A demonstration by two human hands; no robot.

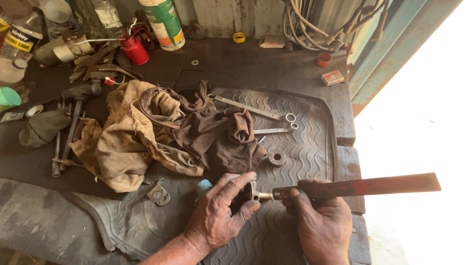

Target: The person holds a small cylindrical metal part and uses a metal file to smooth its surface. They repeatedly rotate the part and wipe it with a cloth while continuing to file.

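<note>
My left hand [222, 210] rests on a ribbed grey rubber mat [304, 142] and pinches a small metal part [251, 190] between thumb and fingers; a light blue piece [202, 186] peeks out beside the thumb. My right hand [321, 221] grips a long flat reddish metal bar [363, 186] that points to the right past the bench edge. A short brass-coloured pin [265, 195] joins the bar's near end to the small part. Both hands are close together at the front of the mat.
Dirty rags [162, 132] lie heaped mid-bench. Two spanners [260, 112] and a round washer [277, 157] lie on the mat, a small bracket [159, 194] nearby. A hammer [78, 95], red oil can [133, 49], bottles and hoses [314, 24] crowd the back.
</note>
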